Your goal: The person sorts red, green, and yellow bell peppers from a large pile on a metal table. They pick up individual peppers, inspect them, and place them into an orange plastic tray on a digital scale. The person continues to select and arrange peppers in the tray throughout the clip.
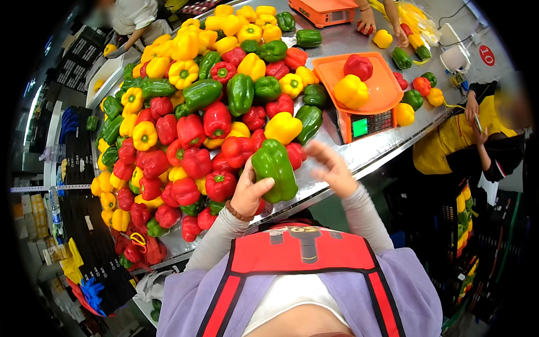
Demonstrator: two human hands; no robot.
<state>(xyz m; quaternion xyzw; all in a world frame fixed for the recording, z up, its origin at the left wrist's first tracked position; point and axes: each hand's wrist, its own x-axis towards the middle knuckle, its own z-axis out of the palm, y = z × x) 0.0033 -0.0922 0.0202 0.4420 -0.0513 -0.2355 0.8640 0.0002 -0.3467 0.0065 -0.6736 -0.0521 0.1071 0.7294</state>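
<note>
A large green bell pepper (274, 172) rests in my left hand (249, 191), with the thumb across its side. Just to the right, my right hand (330, 168) is slightly blurred, fingers apart and holding nothing. Left of and beyond the hands spreads a big heap of red, yellow and green bell peppers (191, 130). On the far side of my right hand stands an orange digital scale (347, 126) with a lit green display. Its orange tray (385, 90) carries a yellow bell pepper (351, 91) and a red bell pepper (358, 67).
Beneath everything is a metal table (370, 158). Loose peppers lie right of the scale. Across the table, another person's hands (366, 21) handle peppers near a second orange scale (323, 12). A person in a yellow apron (446, 135) is at the right, near black crates (450, 223).
</note>
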